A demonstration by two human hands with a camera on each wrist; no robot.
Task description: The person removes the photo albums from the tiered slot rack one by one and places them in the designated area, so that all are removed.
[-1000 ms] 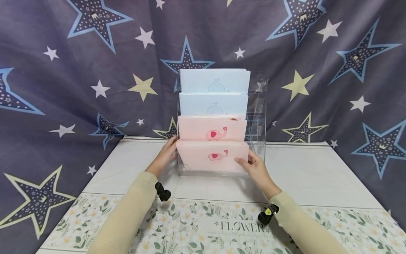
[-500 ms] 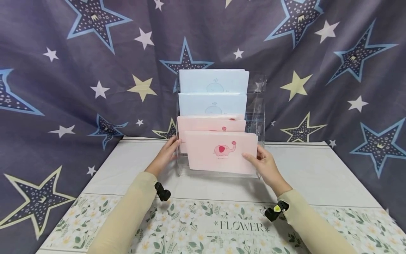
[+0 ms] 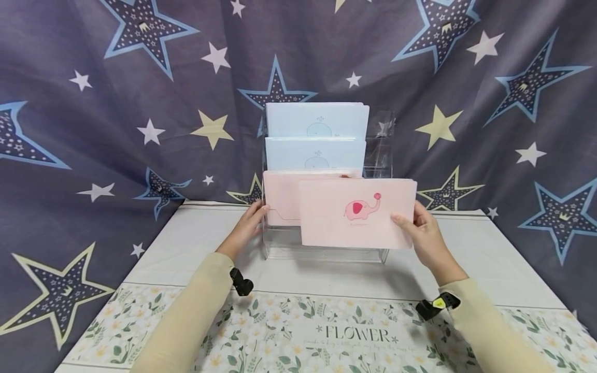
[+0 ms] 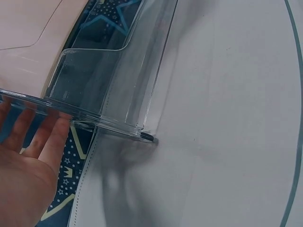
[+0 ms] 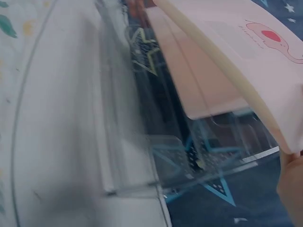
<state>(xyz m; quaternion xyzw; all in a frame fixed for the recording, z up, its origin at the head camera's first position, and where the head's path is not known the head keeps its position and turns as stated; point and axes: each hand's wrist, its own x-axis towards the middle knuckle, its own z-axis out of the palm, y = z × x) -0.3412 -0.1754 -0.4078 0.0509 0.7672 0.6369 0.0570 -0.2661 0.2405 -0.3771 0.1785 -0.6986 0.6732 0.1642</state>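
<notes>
My right hand (image 3: 429, 239) pinches the right edge of a pink notebook (image 3: 326, 215) with a red-eared elephant on its cover, thumb in front. The notebook is held in front of a clear acrylic rack (image 3: 280, 253) and overlaps its right part. In the right wrist view, cream page edges show along the notebook's (image 5: 227, 64) side. My left hand (image 3: 244, 227) is at the rack's left side; in the left wrist view its fairly straight fingers (image 4: 53, 144) touch the outside of the clear side wall. Another pink notebook (image 3: 282, 199) stands in the tier behind, partly hidden.
Two upper tiers of the rack hold pale blue notebooks (image 3: 298, 119) with whale drawings. The rack stands on a white cloth (image 3: 448, 259) with a floral front band (image 3: 270, 331). A dark star-patterned curtain (image 3: 326, 46) hangs behind it.
My right hand has drawn the pink notebook out of the rack's lowest tier, up and to the right. My left hand has stayed at the rack's left side.
</notes>
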